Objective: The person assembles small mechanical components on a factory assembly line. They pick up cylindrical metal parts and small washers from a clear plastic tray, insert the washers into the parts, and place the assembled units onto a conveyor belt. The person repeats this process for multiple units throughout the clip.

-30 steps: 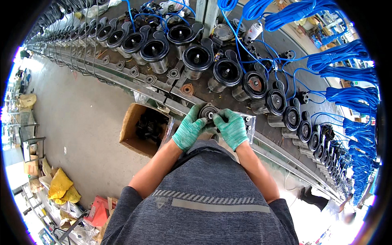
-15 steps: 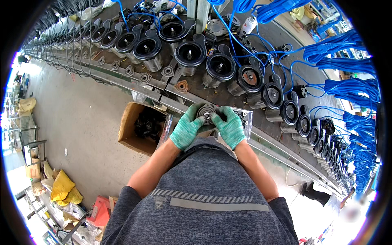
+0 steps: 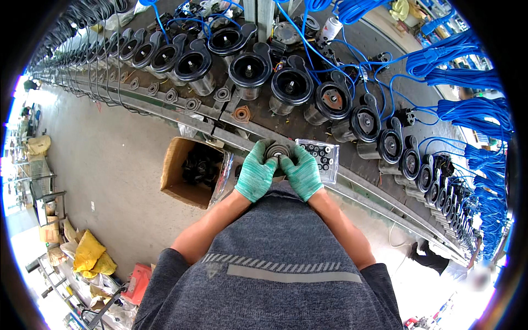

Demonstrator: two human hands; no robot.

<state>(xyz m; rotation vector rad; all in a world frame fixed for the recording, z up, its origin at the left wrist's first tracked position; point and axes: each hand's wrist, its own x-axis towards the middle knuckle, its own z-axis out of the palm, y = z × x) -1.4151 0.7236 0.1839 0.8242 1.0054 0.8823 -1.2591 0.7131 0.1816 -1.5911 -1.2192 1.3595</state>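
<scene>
My left hand [image 3: 256, 175], in a green glove, grips the left side of a round dark grey metal flange [image 3: 279, 149] in front of my chest. From the other side my right hand [image 3: 302, 171], gloved alike, closes on the same flange. Both thumbs press at its middle, where a small light ring [image 3: 279, 155] shows between the tips. Its underside and most of my fingers are hidden. Just right of my right hand, a clear plastic box [image 3: 329, 177] on the bench edge holds several small black round parts.
An open cardboard box [image 3: 171, 166] of black parts stands at lower left. Along the bench rail [image 3: 258, 132] lie several flanges, one rusty orange [image 3: 241, 114]. Behind them runs a row of black-topped steel motor housings [image 3: 291, 86]. Coiled blue cables [image 3: 476, 115] hang at the right.
My right hand has shifted left, and its thumb has come close to the left thumb over the flange's centre. More of the clear box now shows. The whole view has shifted slightly.
</scene>
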